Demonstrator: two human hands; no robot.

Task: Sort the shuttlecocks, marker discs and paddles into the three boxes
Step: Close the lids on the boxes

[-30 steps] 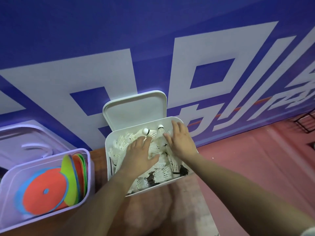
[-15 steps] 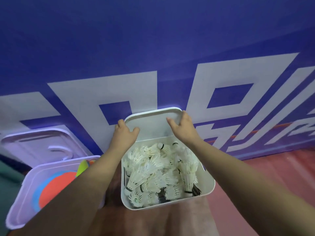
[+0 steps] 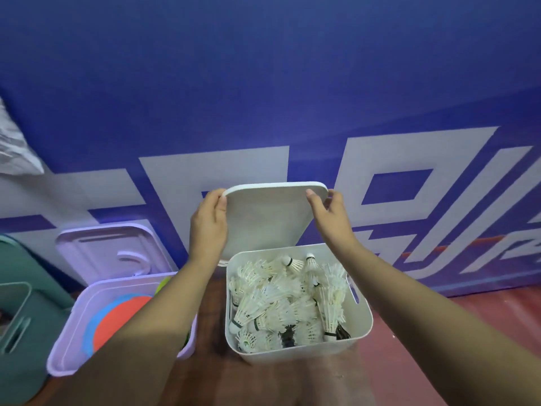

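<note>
A white box [image 3: 363, 323] stands in the middle, filled with several white shuttlecocks [image 3: 281, 303]. Its white lid [image 3: 269, 218] is upright behind it, against the blue wall. My left hand [image 3: 207, 227] grips the lid's upper left corner and my right hand [image 3: 330, 218] grips its upper right corner. To the left stands a lilac box [image 3: 73, 332] holding orange, blue and green marker discs [image 3: 117, 317], partly hidden by my left forearm. No paddles show.
The lilac box's lid [image 3: 108, 250] leans on the blue wall with white lettering [image 3: 205, 112]. A teal box [image 3: 17, 326] stands at the far left edge. Red floor [image 3: 468, 323] lies to the right, wooden surface under the boxes.
Both hands left the shuttlecocks in the white box and rose to the lid's top corners, taking hold of it. The view tilted upward.
</note>
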